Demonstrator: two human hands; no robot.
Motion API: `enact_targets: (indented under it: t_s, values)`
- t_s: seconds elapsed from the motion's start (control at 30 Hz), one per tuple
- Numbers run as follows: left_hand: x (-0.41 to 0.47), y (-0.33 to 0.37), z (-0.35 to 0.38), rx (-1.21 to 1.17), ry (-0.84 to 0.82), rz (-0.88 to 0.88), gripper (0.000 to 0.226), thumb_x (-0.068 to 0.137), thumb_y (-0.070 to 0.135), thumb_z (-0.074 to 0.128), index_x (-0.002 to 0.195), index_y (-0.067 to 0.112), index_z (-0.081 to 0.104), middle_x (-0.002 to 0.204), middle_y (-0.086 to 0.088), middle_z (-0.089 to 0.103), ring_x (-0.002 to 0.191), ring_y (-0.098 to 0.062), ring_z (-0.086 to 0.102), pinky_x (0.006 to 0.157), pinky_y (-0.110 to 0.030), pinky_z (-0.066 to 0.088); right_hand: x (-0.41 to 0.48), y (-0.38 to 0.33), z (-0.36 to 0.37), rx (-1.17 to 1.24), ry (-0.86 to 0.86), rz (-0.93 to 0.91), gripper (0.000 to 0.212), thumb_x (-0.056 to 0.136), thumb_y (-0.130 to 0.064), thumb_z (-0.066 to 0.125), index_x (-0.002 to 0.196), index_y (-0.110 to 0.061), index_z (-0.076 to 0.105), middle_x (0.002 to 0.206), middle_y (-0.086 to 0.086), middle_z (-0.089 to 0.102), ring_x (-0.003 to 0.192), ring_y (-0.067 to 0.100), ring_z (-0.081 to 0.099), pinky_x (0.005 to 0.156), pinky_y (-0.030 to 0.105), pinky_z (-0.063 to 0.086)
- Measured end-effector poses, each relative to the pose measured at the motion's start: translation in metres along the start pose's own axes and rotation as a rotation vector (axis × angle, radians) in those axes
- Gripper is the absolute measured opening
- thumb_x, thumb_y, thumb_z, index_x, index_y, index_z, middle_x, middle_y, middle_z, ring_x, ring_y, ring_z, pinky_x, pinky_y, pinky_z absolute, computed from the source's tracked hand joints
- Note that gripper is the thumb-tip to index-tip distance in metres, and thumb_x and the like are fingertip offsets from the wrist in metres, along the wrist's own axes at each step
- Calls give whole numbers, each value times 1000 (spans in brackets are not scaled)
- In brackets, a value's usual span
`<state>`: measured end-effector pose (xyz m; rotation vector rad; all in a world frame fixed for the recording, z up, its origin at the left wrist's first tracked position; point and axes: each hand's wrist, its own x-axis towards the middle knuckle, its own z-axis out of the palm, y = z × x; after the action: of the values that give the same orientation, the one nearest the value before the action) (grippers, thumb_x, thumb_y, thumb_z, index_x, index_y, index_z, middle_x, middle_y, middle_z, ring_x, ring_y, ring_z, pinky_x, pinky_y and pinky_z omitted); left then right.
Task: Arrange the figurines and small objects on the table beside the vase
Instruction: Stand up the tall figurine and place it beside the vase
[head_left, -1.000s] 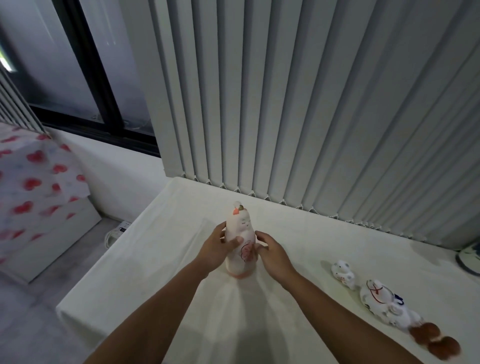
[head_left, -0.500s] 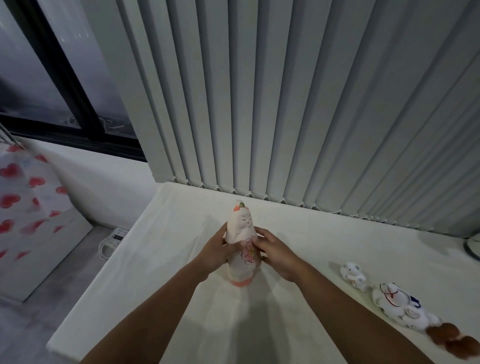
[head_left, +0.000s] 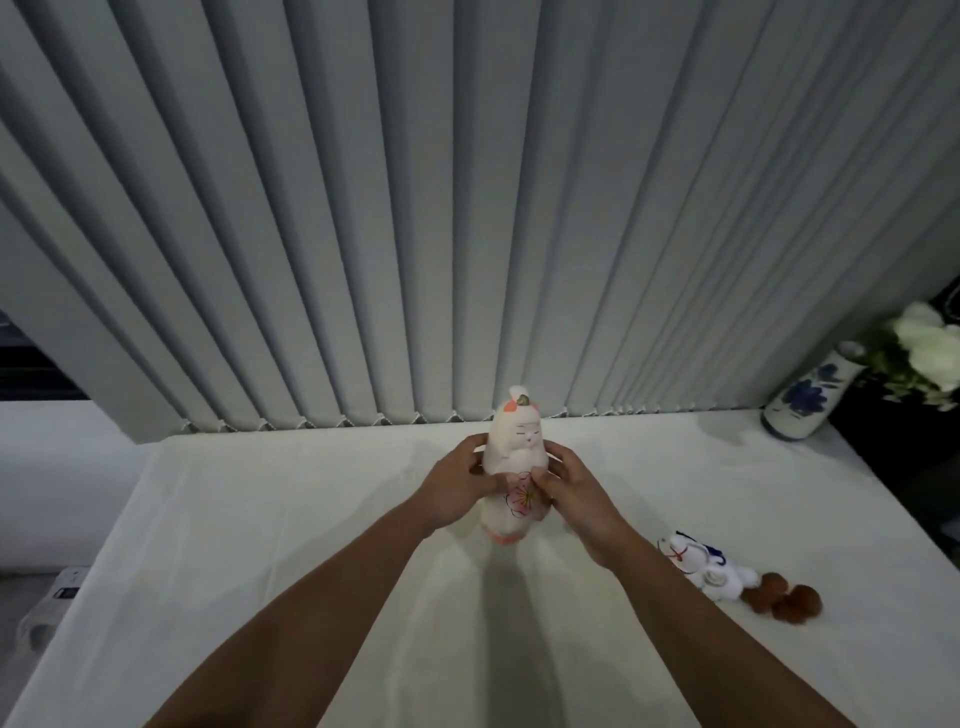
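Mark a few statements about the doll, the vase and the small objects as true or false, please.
1. Both hands hold the doll. True: the left hand and right hand grip its sides.
2. The doll lies flat on the table. False: it is upright.
3. The vase stands at the far right. True.
4. The vase is empty. False: it holds white flowers.
5. The brown objects touch the vase. False: they lie near the white figurine.
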<state>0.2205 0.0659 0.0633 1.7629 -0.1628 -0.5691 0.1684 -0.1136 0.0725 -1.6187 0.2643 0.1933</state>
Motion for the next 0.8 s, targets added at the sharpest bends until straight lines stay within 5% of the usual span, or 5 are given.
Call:
enact_targets:
  t_s: [0.17, 0.43, 0.57, 0.8]
  values:
    - [22, 16, 15, 146, -102, 74, 65, 70, 37, 80, 129, 39, 51, 120, 7, 69, 108, -10, 65, 101, -39, 50, 1, 6, -18, 4, 135, -46, 34, 94, -15, 55, 127, -21, 50, 121, 1, 63, 105, 14, 63, 76, 26, 53]
    - [27, 6, 19, 86, -136, 34, 68, 76, 15, 79, 133, 18, 42, 131, -4, 61, 115, -14, 62, 99, -38, 51, -3, 31, -4, 78, 304, -112, 32, 92, -4, 56, 120, -19, 49, 122, 8, 58, 109, 20, 57, 73, 18, 54]
    - [27, 1, 19, 92, -181, 49, 70, 77, 19, 78, 136, 22, 40, 134, 0, 58, 122, -13, 56, 105, -44, 47, -11, 33, 4, 191, 325, -135, 29, 92, 4, 52, 114, -14, 48, 106, -1, 57, 94, 4, 55, 61, 10, 51]
    - [18, 0, 22, 122, -223, 68, 70, 85, 28, 70, 143, 36, 33, 140, 13, 53, 127, -4, 49, 109, -37, 43, -14, 40, 8, 267, 352, -159, 31, 87, -4, 65, 108, -21, 49, 106, 0, 57, 93, 8, 58, 60, 15, 53]
